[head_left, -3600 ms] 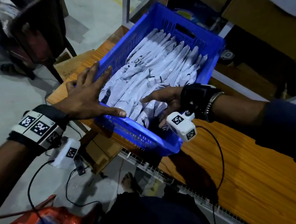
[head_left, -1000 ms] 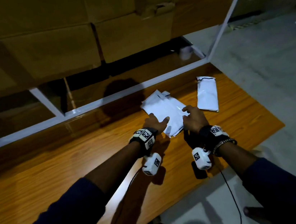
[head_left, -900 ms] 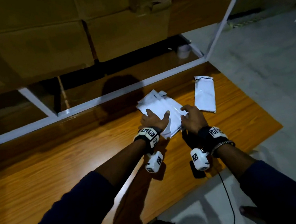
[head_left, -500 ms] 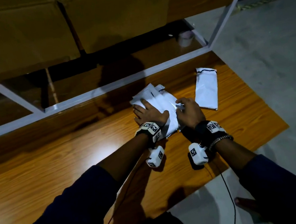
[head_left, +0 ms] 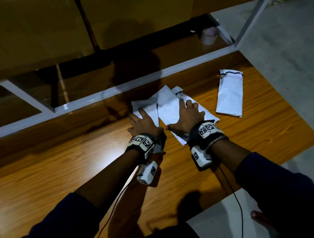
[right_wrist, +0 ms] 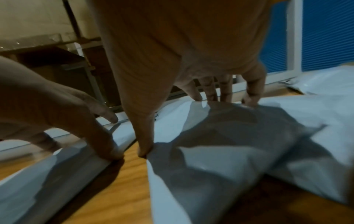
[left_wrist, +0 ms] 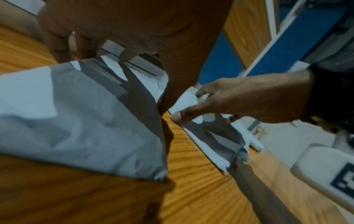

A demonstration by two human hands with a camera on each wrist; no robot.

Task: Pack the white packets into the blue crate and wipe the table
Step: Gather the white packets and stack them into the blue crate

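Observation:
A loose pile of white packets (head_left: 167, 101) lies on the wooden table (head_left: 59, 171) near its back rail. My left hand (head_left: 142, 120) rests with spread fingers on the left packet (left_wrist: 76, 121), its thumb along that packet's right edge. My right hand (head_left: 188, 112) presses flat on the packets beside it (right_wrist: 229, 151), thumb stretched toward the left hand. A strip of bare wood shows between the two groups. One more white packet (head_left: 229, 93) lies alone further right. The blue crate is out of view.
A white metal rail (head_left: 90, 101) borders the table's far edge, with cardboard boxes (head_left: 30, 29) and a tape roll (head_left: 209, 36) behind it. The table ends just right of the lone packet, above grey floor (head_left: 297, 80). A bare foot (head_left: 259, 217) stands below.
Earlier both hands were in the blue crate; the view then swung to this end of the table. Over the last second the hands slid further onto the pile and spread it apart.

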